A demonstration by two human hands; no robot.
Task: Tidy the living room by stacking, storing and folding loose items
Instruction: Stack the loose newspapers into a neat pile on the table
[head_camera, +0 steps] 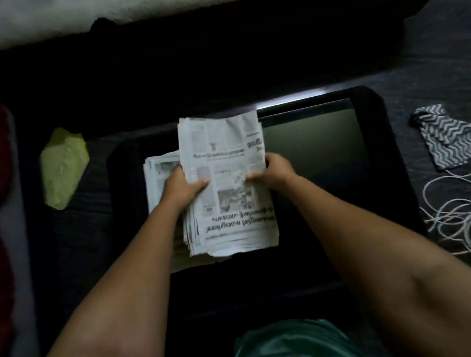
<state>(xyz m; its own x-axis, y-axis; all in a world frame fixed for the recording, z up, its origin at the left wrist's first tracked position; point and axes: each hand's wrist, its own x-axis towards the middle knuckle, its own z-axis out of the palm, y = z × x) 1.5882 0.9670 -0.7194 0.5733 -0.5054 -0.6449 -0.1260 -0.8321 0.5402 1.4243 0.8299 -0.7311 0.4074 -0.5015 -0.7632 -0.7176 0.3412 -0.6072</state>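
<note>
- Head view: folded newspaper [227, 179] at centre, over a dark low table [380, 160] — gripped at both side edges.
- Left hand [183, 186] at 9 o'clock of the paper, thumb curled on top.
- Right hand [275, 170] at 3 o'clock, thumb pinching likewise.
- More newspapers [159, 181] lie beneath, at 9 o'clock.
- Floor: green cloth [63, 166] at 9 o'clock; chevron pouch [448, 137] and white cable [469, 209] at 3 o'clock.
</note>
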